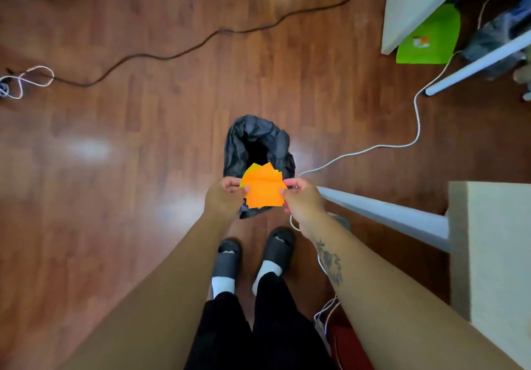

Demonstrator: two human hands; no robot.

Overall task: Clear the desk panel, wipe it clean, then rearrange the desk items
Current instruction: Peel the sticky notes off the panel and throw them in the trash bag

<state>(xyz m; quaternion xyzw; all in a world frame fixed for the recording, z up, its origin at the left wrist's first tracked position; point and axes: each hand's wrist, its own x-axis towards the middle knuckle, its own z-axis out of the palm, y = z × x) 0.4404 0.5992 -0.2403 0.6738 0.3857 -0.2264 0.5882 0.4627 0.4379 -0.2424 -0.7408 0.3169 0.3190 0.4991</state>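
Glossy reddish-brown wood-plank floor [115, 168] is seen throughout. Crumpled black plastic bin liner [270, 139] is stood open at centre. Thin dark cable [172, 53] is trailed across far left; white cord [373, 148] is snaked at right. Flat lime-green bag [431, 36] is laid far right.

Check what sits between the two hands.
Head view: a fanned stack of orange paper notes, pinched by the left hand on one edge and the right hand on the other, over the bin bag.

Both hands [263, 197] hold orange papers [263, 190] over bin [258, 142].
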